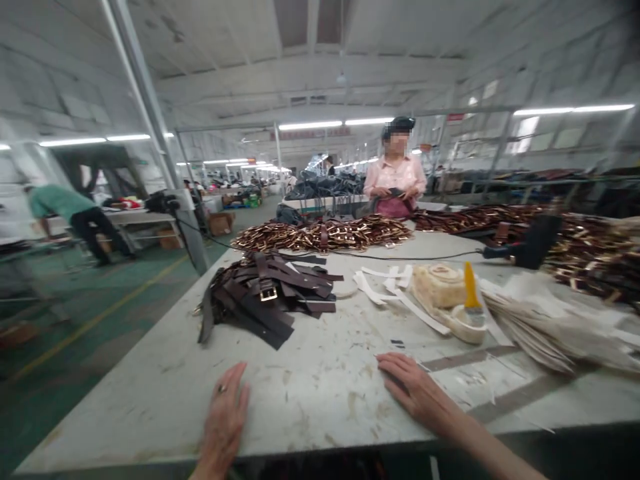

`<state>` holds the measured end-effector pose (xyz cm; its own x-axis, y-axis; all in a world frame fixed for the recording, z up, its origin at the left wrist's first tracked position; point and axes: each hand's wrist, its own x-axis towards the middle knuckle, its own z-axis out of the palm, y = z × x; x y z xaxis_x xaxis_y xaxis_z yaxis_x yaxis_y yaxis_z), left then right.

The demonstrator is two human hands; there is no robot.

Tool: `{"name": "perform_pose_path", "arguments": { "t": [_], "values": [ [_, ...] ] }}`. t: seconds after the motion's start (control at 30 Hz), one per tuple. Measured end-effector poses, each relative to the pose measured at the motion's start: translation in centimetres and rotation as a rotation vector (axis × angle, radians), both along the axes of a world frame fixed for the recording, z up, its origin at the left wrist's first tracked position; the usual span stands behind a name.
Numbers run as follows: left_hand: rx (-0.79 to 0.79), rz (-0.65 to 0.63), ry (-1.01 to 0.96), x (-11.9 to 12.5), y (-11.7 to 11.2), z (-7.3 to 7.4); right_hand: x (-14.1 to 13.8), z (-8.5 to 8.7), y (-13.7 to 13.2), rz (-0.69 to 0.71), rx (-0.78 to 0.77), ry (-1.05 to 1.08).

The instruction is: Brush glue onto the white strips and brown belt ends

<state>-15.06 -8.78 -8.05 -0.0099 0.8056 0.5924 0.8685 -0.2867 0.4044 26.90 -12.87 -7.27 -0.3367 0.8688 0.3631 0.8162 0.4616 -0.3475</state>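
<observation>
Strap pile [265, 293] lies fwd of L hand [226, 408] – apart.

Left hand [225, 412] loosely open, right hand [411, 387] palm down, well apart

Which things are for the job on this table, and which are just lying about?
Probably for the job, being nearest the left hand and right hand:
dark straps
yellow brush
white strips

Probably just lying about:
little dark scraps
cardboard box on the floor
</observation>
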Motion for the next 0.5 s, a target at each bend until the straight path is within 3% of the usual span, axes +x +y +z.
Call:
{"name": "perform_pose_path", "arguments": {
  "t": [0.23, 0.33, 0.4, 0.5],
  "values": [
    [0.021, -0.037, 0.081, 1.0, -1.6, 0.8, 1.4, -3.0, 0.9, -0.081, 0.020, 0.011],
    [0.087, -0.084, 0.155, 0.9, -2.0, 0.9, 1.7, -3.2, 1.6, -0.134, 0.021, 0.051],
    [0.135, -0.096, 0.198, 0.8, -2.1, 0.8, 1.5, -2.2, 3.0, -0.205, -0.049, 0.164],
    [0.149, -0.094, 0.238, 0.3, -1.9, 0.5, -0.2, 1.6, 7.5, -0.219, -0.168, 0.309]
  ]
}}
